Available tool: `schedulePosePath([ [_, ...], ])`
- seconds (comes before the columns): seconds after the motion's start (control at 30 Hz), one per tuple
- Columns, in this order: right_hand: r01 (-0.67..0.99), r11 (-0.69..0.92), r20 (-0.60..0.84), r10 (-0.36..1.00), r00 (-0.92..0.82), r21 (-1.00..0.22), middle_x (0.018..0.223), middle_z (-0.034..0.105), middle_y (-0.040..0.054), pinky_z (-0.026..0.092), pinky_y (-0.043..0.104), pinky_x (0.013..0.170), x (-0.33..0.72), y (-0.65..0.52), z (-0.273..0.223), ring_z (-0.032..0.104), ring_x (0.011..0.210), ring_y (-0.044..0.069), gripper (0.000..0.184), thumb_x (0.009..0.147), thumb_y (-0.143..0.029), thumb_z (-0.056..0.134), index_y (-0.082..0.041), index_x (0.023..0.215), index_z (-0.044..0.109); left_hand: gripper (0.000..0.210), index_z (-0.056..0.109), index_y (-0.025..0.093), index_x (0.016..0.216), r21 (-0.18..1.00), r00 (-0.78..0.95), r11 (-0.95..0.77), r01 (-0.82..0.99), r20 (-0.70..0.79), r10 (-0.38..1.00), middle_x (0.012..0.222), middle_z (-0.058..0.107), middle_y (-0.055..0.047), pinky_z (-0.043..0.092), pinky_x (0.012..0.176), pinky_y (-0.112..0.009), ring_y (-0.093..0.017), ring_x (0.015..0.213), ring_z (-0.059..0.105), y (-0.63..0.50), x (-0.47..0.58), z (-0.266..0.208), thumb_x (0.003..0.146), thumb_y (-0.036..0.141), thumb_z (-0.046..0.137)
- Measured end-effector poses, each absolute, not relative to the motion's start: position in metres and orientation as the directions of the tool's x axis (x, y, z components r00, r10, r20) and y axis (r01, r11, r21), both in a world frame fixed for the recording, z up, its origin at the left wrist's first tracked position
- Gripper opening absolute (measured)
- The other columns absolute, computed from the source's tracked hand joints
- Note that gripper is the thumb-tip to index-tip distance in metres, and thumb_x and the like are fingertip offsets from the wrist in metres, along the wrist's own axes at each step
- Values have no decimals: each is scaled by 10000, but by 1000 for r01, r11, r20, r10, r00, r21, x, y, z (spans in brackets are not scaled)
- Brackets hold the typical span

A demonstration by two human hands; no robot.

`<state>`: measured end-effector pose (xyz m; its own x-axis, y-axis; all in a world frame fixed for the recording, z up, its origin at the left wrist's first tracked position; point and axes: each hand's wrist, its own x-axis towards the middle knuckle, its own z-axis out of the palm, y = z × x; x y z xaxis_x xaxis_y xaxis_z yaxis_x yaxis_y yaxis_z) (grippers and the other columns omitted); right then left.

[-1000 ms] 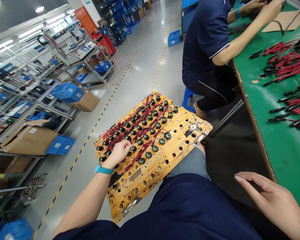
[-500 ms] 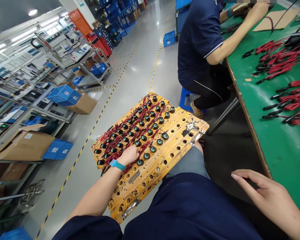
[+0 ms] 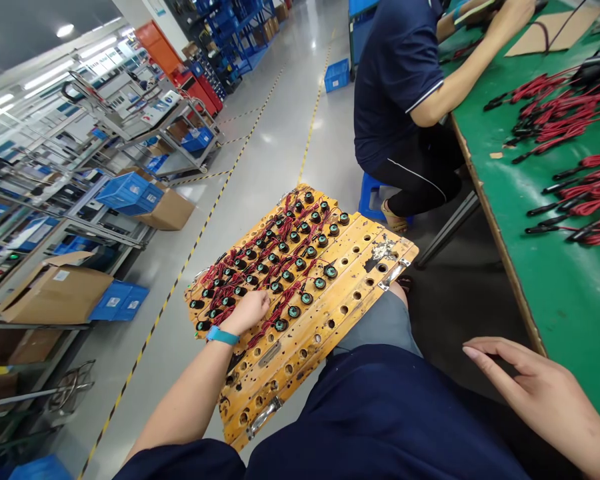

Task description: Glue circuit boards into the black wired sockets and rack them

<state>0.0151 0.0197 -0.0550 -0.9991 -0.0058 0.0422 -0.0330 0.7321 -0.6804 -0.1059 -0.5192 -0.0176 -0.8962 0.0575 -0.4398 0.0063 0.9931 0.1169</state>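
My left hand (image 3: pixel 251 312), with a teal band at the wrist, is over the yellow perforated board (image 3: pixel 325 327). Its fingers are curled closed among bundles of red wire (image 3: pixel 283 303); whatever they hold is hidden. Around it, rows of small round black parts with greenish tops (image 3: pixel 307 298) sit on the board, red leads lying between them. Bare holes line the board's near side, which has metal handles (image 3: pixel 264 417). Off to the right, my right hand (image 3: pixel 535 393) is open and holds nothing, thumb apart from the fingers, close to the green table's edge.
On the green table (image 3: pixel 575 287) lie bundles of red cables with black ends (image 3: pixel 555 127). A co-worker (image 3: pixel 397 87) sits on a blue stool (image 3: pixel 373 197) beyond the board. Shelving with a cardboard box (image 3: pixel 55 287) and blue bins (image 3: pixel 120 300) stands left.
My left hand has moved slightly left across the board, uncovering red wire and round parts where it was. My right hand stays nearly in place.
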Motion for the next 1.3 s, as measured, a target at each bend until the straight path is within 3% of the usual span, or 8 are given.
schedulePosePath([
  [0.1, -32, 731, 36, -10, -999, -681, 972, 805, -3, 630, 401, 822, 15, 20, -55, 777, 892, 281, 401, 882, -641, 558, -312, 885, 787, 194, 651, 155, 885, 152, -923, 988, -23, -383, 37, 792, 663, -32, 493, 696, -296, -156, 711, 594, -531, -106, 1, 987, 257, 522],
  [0.27, -25, 734, 18, -17, -1000, -678, 983, 805, 8, 629, 396, 821, 14, 19, -56, 778, 895, 284, 415, 879, -647, 557, -302, 885, 789, 225, 660, 152, 884, 180, -921, 982, -65, -388, 10, 816, 676, -52, 467, 650, -284, -155, 694, 576, -530, -107, 3, 980, 278, 500],
  [0.4, -30, 740, 25, -18, -1000, -672, 986, 805, 22, 630, 386, 804, 14, 20, -57, 777, 901, 289, 437, 884, -658, 547, -294, 887, 790, 253, 670, 148, 1070, 163, -872, 985, -51, -489, 36, 1019, 693, -57, 573, 767, -349, -173, 841, 662, -515, -108, -22, 985, 383, 624],
  [0.53, -52, 739, 39, -35, -999, -672, 1010, 801, 15, 626, 383, 822, 16, 21, -58, 774, 928, 281, 420, 900, -644, 546, -298, 908, 784, 301, 644, 170, 1221, 131, -830, 991, -28, -556, 50, 1210, 672, -94, 595, 872, -417, -214, 1007, 679, -506, -110, -38, 996, 369, 622],
  [1.03, -81, 737, 53, -60, -997, -671, 1011, 800, -7, 627, 368, 831, 15, 20, -57, 777, 919, 260, 370, 914, -599, 555, -306, 922, 781, 301, 644, 177, 1231, 138, -813, 990, -2, -577, 79, 1236, 667, -98, 594, 888, -424, -220, 1031, 677, -507, -110, -47, 995, 361, 625],
  [1.17, -71, 742, 41, -59, -997, -666, 1019, 800, 1, 620, 379, 849, 16, 22, -61, 774, 928, 265, 406, 912, -627, 537, -301, 926, 779, 279, 653, 162, 1176, 202, -844, 979, -32, -530, 82, 1153, 683, -82, 595, 840, -395, -197, 957, 679, -512, -104, -42, 995, 373, 622],
  [1.3, -44, 764, 14, -45, -999, -644, 1051, 796, -2, 617, 382, 842, 17, 23, -63, 768, 965, 269, 432, 909, -657, 523, -307, 945, 774, 202, 655, 148, 908, 320, -883, 943, -95, -464, 69, 808, 639, -10, 516, 662, -295, -145, 698, 594, -524, -94, -31, 959, 343, 636],
])
